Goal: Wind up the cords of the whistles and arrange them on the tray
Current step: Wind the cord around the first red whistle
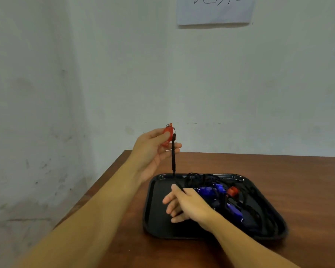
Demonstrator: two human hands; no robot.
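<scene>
— Where is the whistle being worked on?

— A red whistle [167,135] is held up in the air by the left hand [153,151], above the far left corner of the black tray [157,215]. The thumb lies across its face and the fingers curl behind it, palm turned toward the right. A small metal ring sticks out at its top.

— And its cord?

— The black cord [173,151] drops from the whistle's top, passes in front of the left fingertips and runs nearly straight down to the right hand [188,204]. That hand hovers low over the tray's left half, pinching the cord's lower end between thumb and forefinger; the other three fingers hang loosely spread, pointing left.

— How do the arms lie?

— Both forearms are bare. The left reaches in from the lower left and rises off the tabletop; the right comes in from the lower right, crossing the tray's near edge.

— What else is on the tray?

— A tangle of black cords [201,178] fills its right half. In it I count one more red whistle [232,191] toward the far right, and blue whistles [211,190], at least two, though blur and the hand hide the exact number.

— And around it?

— The tray sits near the left edge of a brown wooden table [298,180]. A sheet of paper [215,10] hangs on the pale wall behind.
</scene>
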